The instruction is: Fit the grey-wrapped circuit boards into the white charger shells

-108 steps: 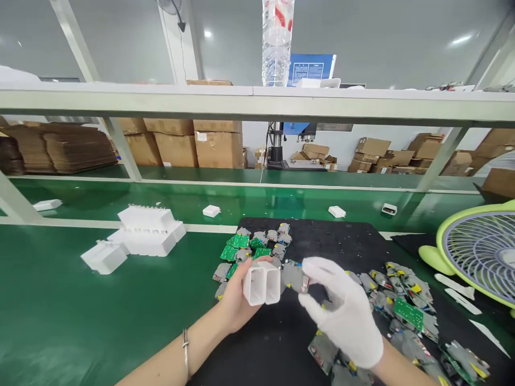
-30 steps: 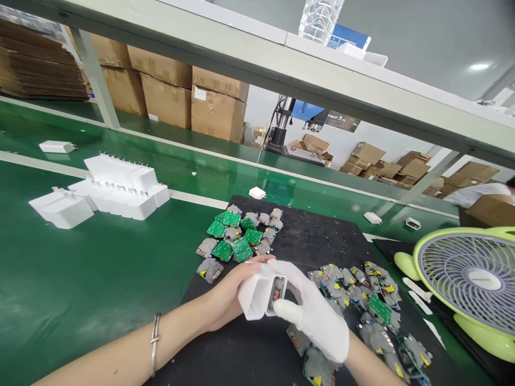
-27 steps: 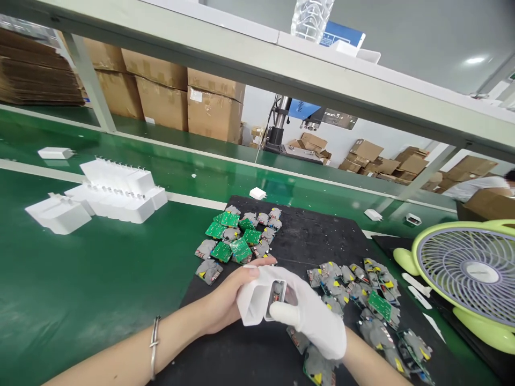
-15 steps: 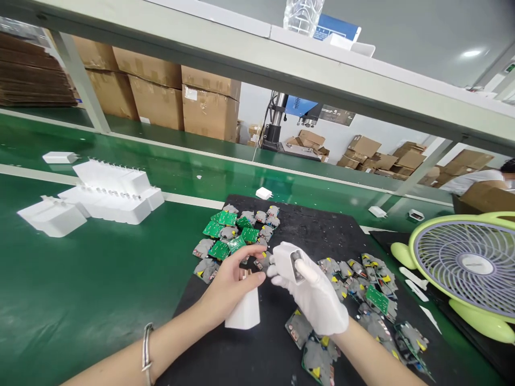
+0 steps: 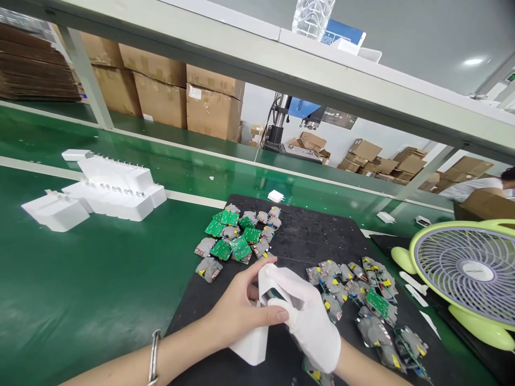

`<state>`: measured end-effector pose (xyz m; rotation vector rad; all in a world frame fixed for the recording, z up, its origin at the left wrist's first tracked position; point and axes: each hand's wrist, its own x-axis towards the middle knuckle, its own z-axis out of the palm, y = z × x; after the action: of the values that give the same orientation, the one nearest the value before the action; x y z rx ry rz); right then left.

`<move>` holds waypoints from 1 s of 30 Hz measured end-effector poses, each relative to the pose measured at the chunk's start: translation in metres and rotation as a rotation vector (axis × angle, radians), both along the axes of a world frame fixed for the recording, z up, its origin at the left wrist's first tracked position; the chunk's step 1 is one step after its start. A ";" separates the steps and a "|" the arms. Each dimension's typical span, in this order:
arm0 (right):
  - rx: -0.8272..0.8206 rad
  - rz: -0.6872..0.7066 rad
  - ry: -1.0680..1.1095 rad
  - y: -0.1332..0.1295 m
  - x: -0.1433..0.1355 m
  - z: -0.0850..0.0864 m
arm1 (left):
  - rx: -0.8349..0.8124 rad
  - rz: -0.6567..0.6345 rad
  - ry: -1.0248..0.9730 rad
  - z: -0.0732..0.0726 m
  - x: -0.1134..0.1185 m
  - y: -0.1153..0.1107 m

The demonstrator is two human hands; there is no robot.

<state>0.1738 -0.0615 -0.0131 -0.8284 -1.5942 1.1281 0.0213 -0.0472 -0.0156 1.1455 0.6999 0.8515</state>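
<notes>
Over the black mat (image 5: 298,230), my bare left hand (image 5: 245,305) has its fingers and thumb around a white housing (image 5: 264,279). My right hand (image 5: 309,316), in a white glove, grips the same housing from the right; its opening shows something dark inside. Beneath my left palm is another white case (image 5: 254,343), partly hidden by the hand. Circuit boards with grey filler lie beyond my left hand (image 5: 240,248), several with their green side up. More such boards (image 5: 372,327) lie right of my gloved hand.
White cases (image 5: 116,195) are stacked on the green table (image 5: 120,279) at the left. A green fan (image 5: 475,271) stands at the right. Overhead runs a shelf beam (image 5: 322,59), with cardboard boxes (image 5: 213,102) behind it.
My right hand has brought the white housing left and down to my left hand, which has closed on it. Both hands now meet. The view has shifted slightly.
</notes>
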 end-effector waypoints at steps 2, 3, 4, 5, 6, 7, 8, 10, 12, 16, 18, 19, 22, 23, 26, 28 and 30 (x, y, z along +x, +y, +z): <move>-0.008 -0.021 0.013 0.000 -0.001 0.004 | -0.005 0.011 -0.007 0.000 0.001 -0.001; -0.021 -0.031 0.025 -0.001 -0.002 0.006 | -0.008 0.015 -0.015 0.000 0.001 -0.001; -0.038 -0.039 0.042 -0.001 -0.004 0.009 | -0.009 0.021 -0.027 0.001 0.002 -0.001; -0.056 -0.044 0.061 -0.001 -0.005 0.012 | -0.008 0.027 -0.039 0.001 0.002 -0.001; -0.077 -0.043 0.082 -0.002 -0.007 0.014 | -0.006 0.034 -0.050 0.001 0.003 -0.001; -0.107 -0.045 0.100 -0.002 -0.008 0.016 | -0.004 0.042 -0.059 0.001 0.004 -0.001; -0.141 -0.046 0.111 -0.001 -0.008 0.018 | -0.003 0.046 -0.066 0.001 0.005 0.000; -0.213 -0.060 0.134 0.000 -0.008 0.020 | 0.003 0.051 -0.082 0.000 0.006 0.002; -0.292 -0.072 0.149 0.003 -0.006 0.021 | 0.016 0.040 -0.094 0.000 0.007 0.006; -0.420 -0.055 0.140 0.009 0.002 0.020 | 0.044 -0.019 -0.092 0.001 0.007 0.012; -0.454 -0.054 0.163 0.011 0.005 0.020 | 0.071 -0.002 -0.067 0.002 0.006 0.014; -0.471 -0.052 0.183 0.011 0.006 0.020 | 0.087 0.021 -0.049 0.003 0.005 0.014; -0.496 -0.060 0.224 0.011 0.006 0.020 | 0.096 0.086 -0.004 0.004 0.004 0.015; -0.484 -0.083 0.222 0.012 0.007 0.020 | 0.093 0.105 0.006 0.004 0.003 0.016; -0.339 -0.250 0.143 0.014 0.010 0.019 | 0.102 0.150 0.020 0.003 0.002 0.019; -0.103 -0.377 0.005 0.014 0.014 0.017 | 0.116 0.156 0.049 0.002 0.000 0.020; 0.198 -0.452 -0.141 0.013 0.018 0.015 | 0.119 0.144 0.131 0.001 -0.002 0.020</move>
<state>0.1921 -0.0487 0.0016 -1.0848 -1.5010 0.5923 0.0196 -0.0271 -0.0145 1.2779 0.8572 0.9556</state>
